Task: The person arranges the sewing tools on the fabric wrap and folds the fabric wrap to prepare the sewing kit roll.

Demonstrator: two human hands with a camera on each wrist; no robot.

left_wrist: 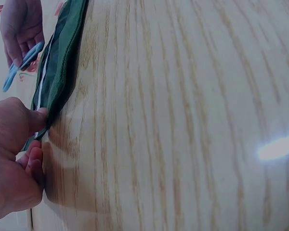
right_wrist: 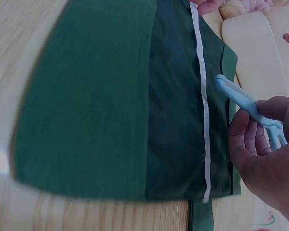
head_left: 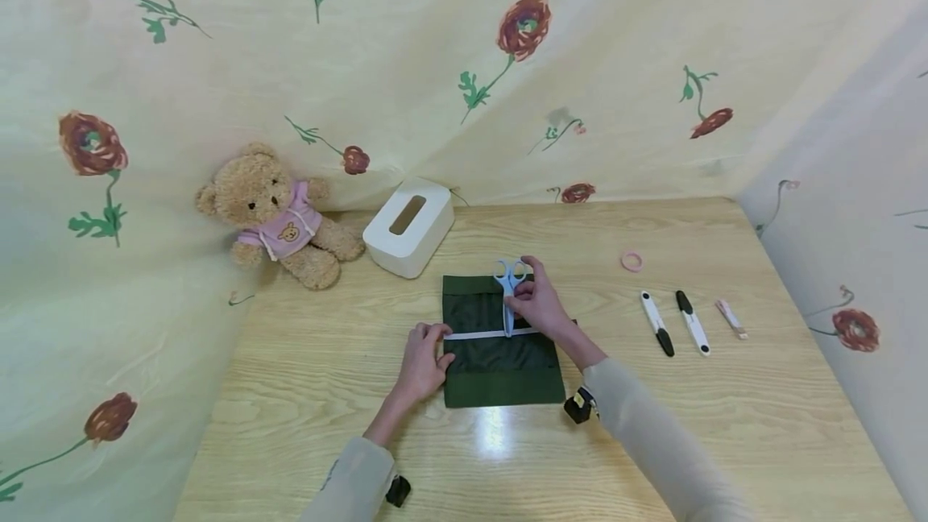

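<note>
A dark green fabric tool roll (head_left: 500,389) lies opened flat, with a white elastic band (head_left: 471,336) running across its middle. My left hand (head_left: 423,362) is at its left edge; in the left wrist view the thumb (left_wrist: 37,118) and fingers pinch that edge beside the band. Light blue scissors (head_left: 508,296) are in my right hand (head_left: 540,304), handles pointing away and blades toward me. Their tip overlaps the band in the head view. The right wrist view has the scissors (right_wrist: 241,98) gripped between thumb and fingers, above the fabric.
Right of the roll lie a pink ring (head_left: 631,262), two black-and-white tools (head_left: 656,323) and a small pink-and-white nail clipper (head_left: 731,319). A white tissue box (head_left: 428,240) and a teddy bear (head_left: 286,220) stand at the back left, before a flowered curtain (head_left: 435,47).
</note>
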